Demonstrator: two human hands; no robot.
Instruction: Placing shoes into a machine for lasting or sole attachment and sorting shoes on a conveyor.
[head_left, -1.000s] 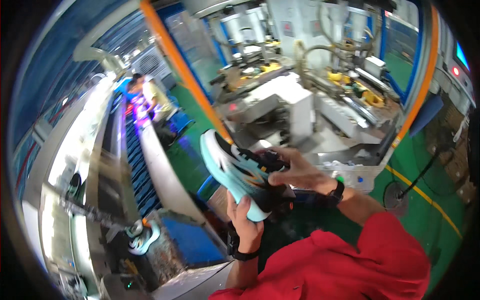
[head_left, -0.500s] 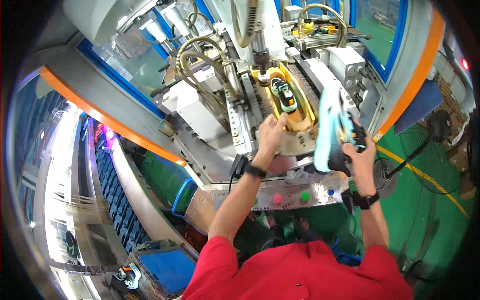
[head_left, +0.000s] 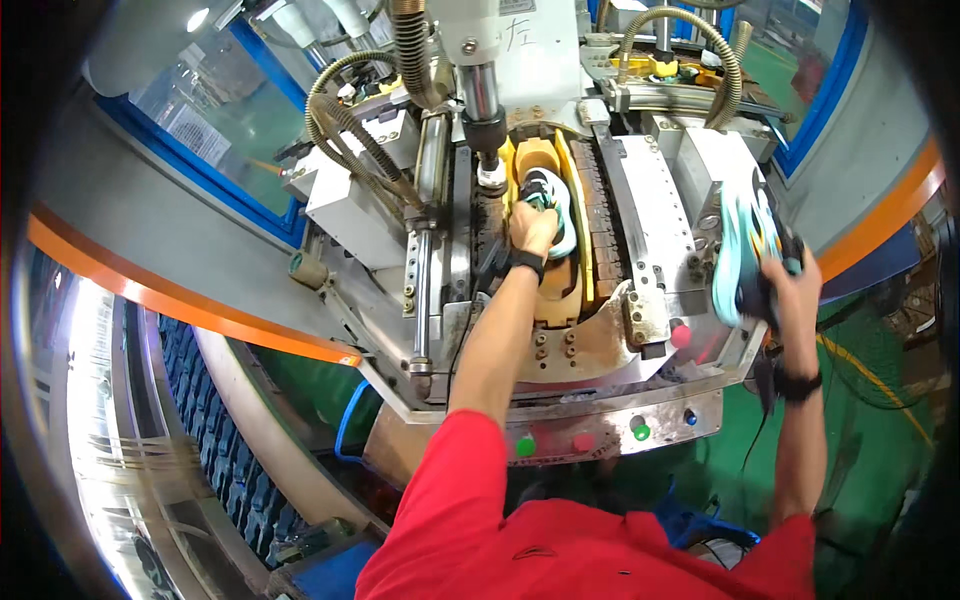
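Note:
In the yellow-walled bed (head_left: 570,300) of the press machine sits a sneaker (head_left: 563,228) with a pale teal sole and a dark upper. My left hand (head_left: 533,228) is closed on the sneaker's near part, and its fingertips are partly hidden there. Off to the right, above the machine's side, my right hand (head_left: 793,288) grips a second sneaker (head_left: 737,248) with a teal sole and a dark upper. That sneaker is tilted on edge and somewhat blurred.
A vertical press rod (head_left: 485,130) comes down just left of the bed. Ribbed hoses (head_left: 340,140) loop over a cylinder on the left. Along the machine's front runs a panel with coloured buttons (head_left: 583,441). A conveyor (head_left: 215,420) lies at left; a fan (head_left: 880,345) stands at right.
My left hand has moved from the near end of the bed onto the sneaker there and closed on it. My right hand has carried the other sneaker farther right. The view has shifted closer.

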